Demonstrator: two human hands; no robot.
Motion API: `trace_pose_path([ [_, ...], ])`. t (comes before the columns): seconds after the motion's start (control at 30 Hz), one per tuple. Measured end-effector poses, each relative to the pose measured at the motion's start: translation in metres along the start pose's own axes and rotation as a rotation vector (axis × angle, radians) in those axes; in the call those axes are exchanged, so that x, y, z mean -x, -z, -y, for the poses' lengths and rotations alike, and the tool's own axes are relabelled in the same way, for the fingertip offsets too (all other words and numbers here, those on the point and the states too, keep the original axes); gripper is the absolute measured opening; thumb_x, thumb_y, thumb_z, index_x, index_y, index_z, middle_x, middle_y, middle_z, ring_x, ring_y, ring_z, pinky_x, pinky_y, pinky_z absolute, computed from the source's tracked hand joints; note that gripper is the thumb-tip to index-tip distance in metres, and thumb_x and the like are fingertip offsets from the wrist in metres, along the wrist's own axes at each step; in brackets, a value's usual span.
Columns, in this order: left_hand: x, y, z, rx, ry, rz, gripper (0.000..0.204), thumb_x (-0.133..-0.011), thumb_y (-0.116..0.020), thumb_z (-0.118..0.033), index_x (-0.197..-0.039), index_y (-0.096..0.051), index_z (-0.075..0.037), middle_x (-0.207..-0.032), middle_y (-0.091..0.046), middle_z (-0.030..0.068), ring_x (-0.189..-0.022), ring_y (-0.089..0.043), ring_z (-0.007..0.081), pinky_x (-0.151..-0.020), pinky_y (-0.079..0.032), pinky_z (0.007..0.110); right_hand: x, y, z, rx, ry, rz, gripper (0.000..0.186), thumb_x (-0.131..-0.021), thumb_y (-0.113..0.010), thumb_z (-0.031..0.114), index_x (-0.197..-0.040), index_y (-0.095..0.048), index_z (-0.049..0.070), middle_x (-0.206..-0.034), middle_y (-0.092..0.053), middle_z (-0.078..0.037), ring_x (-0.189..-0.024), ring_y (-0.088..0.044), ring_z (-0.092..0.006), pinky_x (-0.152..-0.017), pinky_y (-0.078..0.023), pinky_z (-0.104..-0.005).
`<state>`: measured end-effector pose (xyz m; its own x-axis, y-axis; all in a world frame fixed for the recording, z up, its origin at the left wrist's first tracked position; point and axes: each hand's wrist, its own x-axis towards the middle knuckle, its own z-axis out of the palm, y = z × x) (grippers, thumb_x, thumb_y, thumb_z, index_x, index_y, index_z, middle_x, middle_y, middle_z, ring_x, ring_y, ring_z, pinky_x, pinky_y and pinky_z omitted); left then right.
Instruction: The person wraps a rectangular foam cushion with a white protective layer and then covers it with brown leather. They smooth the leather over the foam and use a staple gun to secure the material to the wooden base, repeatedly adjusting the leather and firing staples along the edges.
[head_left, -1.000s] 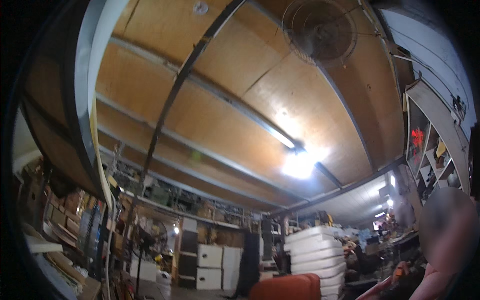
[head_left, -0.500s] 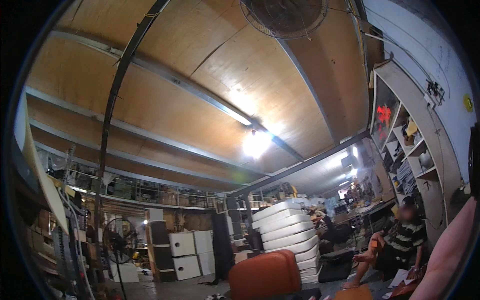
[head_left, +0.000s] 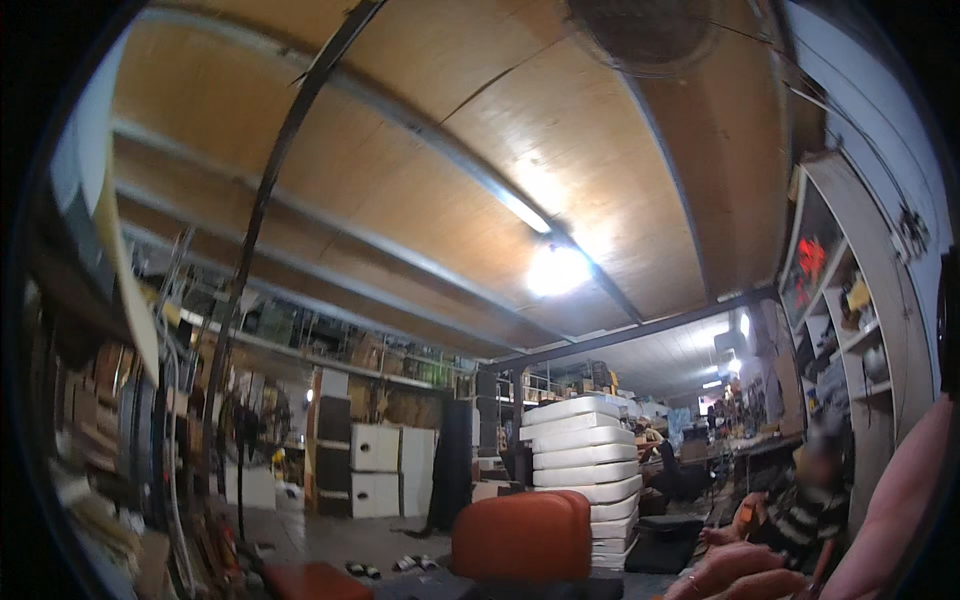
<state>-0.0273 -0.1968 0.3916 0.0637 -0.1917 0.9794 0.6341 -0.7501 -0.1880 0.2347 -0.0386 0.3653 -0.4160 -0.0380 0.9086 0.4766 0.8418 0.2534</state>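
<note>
My bare right arm (head_left: 895, 500) comes down along the right edge of the view. Beside its lower end, blurred finger-like shapes of my right hand (head_left: 725, 572) show at the bottom edge. The rest of that hand is cut off, and whatever it may hold is hidden. My left hand is out of view. Behind the right hand sits a person in a dark striped shirt (head_left: 805, 510), with a small orange piece (head_left: 748, 508) near their hand. Left of my hand stands an orange padded panel (head_left: 522, 535) with rounded corners.
White cushion-like slabs (head_left: 585, 470) are stacked behind the orange panel, beside a black pad (head_left: 662, 543). Slippers (head_left: 415, 563) and a red-orange piece (head_left: 315, 582) lie on the floor. White boxes (head_left: 375, 470), a standing fan (head_left: 245, 425) and wall shelving (head_left: 865, 330) stand around.
The view has shifted, so the scene sits further right and more floor shows. Finger-like shapes of my right hand have come in at the bottom right, covering part of the seated person.
</note>
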Motion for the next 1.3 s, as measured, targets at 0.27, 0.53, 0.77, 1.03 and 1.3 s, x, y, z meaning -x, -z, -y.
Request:
trace_pose_path([
  [0.27, 0.046, -0.036, 0.013, 0.060, 0.111, 0.041, 0.039, -0.110, -0.053, -0.029, -0.145, -0.061, -0.013, -0.143, -0.064, 0.0086, -0.127, -0.062, 0.0303, -0.101, -0.054, 0.050, 0.023, 0.029, -0.020, 0.072, 0.042, 0.025, 0.059, -0.104, -0.072, 0.029, -0.153, -0.058, 0.000, -0.156, -0.059, -0.019, -0.143, -0.056, -0.0298, -0.117, -0.045, -0.0431],
  [0.53, 0.090, -0.097, -0.004, 0.193, 0.221, 0.200, 0.038, -0.109, -0.053, -0.026, -0.144, -0.061, -0.011, -0.140, -0.065, 0.0094, -0.124, -0.064, 0.0295, -0.100, -0.055, 0.048, 0.057, 0.071, -0.007, 0.111, 0.049, -0.019, 0.059, -0.103, -0.072, 0.029, -0.152, -0.058, 0.000, -0.156, -0.058, -0.020, -0.143, -0.057, -0.0300, -0.116, -0.046, -0.0434],
  [0.77, 0.106, -0.093, 0.007, 0.163, 0.272, 0.230, 0.038, -0.109, -0.054, -0.024, -0.143, -0.061, -0.010, -0.138, -0.066, 0.0102, -0.121, -0.065, 0.0287, -0.098, -0.056, 0.047, 0.068, 0.134, -0.015, 0.267, 0.135, -0.059, 0.059, -0.103, -0.073, 0.029, -0.152, -0.058, 0.000, -0.156, -0.058, -0.021, -0.142, -0.057, -0.0301, -0.116, -0.046, -0.0437],
  [1.03, 0.119, -0.042, 0.045, 0.103, 0.310, 0.231, 0.037, -0.108, -0.054, -0.022, -0.142, -0.061, -0.008, -0.136, -0.068, 0.0110, -0.118, -0.067, 0.0279, -0.096, -0.057, 0.045, 0.050, 0.178, -0.001, 0.414, 0.187, 0.100, 0.058, -0.103, -0.073, 0.029, -0.152, -0.058, -0.001, -0.156, -0.058, -0.021, -0.142, -0.057, -0.0303, -0.115, -0.046, -0.0440],
  [1.3, 0.120, -0.028, 0.049, 0.028, 0.291, 0.236, 0.036, -0.107, -0.055, -0.019, -0.141, -0.061, -0.006, -0.133, -0.069, 0.0119, -0.116, -0.069, 0.0270, -0.095, -0.058, 0.043, 0.071, 0.183, 0.002, 0.443, 0.186, 0.149, 0.058, -0.103, -0.073, 0.029, -0.151, -0.059, -0.001, -0.156, -0.057, -0.022, -0.142, -0.057, -0.0305, -0.115, -0.047, -0.0443],
])
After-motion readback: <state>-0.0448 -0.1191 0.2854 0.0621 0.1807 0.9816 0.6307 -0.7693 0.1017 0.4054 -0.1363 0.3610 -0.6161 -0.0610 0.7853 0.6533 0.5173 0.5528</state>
